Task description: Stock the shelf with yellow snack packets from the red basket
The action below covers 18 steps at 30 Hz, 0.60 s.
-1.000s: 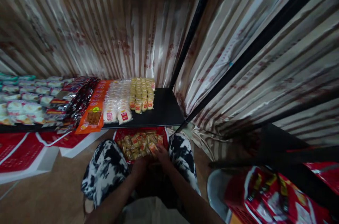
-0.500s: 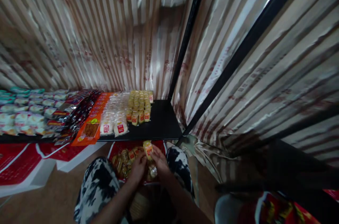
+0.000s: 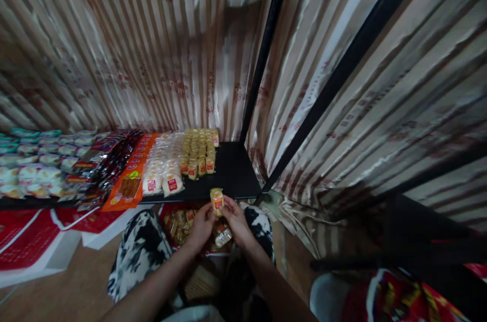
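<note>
A small yellow snack packet point(image 3: 217, 199) with a red label stands upright between my hands, just in front of the shelf edge. My left hand point(image 3: 202, 224) pinches it from the left, low down. My right hand point(image 3: 236, 221) grips its right side with thumb and fingers. Below them, between my knees, a red bag point(image 3: 164, 206) holds several similar gold-wrapped packets point(image 3: 178, 225). One shiny packet point(image 3: 223, 237) lies under my right palm; whether the hand touches it is unclear. On the black shelf point(image 3: 236, 172), rows of the same yellow packets point(image 3: 198, 152) stand close together.
Left of the yellow rows are white-topped clear packets point(image 3: 162, 165), orange bags point(image 3: 131, 180), dark packets point(image 3: 110, 159) and white packets point(image 3: 41, 175). Red-and-white bags point(image 3: 26, 241) stand under the shelf. Black posts point(image 3: 262, 63) and striped curtain point(image 3: 152, 58) enclose the corner.
Both hands have risen slightly and moved a little right and toward the shelf with the yellow packet. The shiny packet beneath my right hand shows more clearly.
</note>
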### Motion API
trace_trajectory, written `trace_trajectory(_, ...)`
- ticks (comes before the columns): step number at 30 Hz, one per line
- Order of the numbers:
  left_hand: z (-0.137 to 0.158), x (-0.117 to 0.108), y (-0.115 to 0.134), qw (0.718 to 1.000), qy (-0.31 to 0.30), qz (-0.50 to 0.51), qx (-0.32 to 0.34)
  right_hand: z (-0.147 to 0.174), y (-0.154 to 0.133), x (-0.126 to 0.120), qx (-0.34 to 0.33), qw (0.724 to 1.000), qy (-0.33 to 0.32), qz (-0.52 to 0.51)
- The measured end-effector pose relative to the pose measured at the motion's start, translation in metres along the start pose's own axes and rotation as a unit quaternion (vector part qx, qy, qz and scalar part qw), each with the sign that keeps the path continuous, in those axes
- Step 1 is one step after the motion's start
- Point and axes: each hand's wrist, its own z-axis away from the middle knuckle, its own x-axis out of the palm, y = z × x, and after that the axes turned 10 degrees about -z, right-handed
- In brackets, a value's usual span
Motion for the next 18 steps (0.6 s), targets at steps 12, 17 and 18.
trace_trajectory(12, -0.029, 0.009, 0.017, 0.997, 0.009, 0.074, 0.036, -0.032, -0.018, -0.008, -0.002, 0.999, 0.025, 0.025)
trace_trajectory(17, -0.062, 0.011, 0.036, 0.995, 0.016, 0.074, 0.070, -0.063, -0.037, -0.005, -0.055, 0.997, 0.033, 0.039)
trace_trajectory(18, -0.070, 0.012, 0.041, 0.994, 0.025, 0.079, 0.069, -0.071, -0.042, -0.005, -0.068, 0.996, 0.037, 0.042)
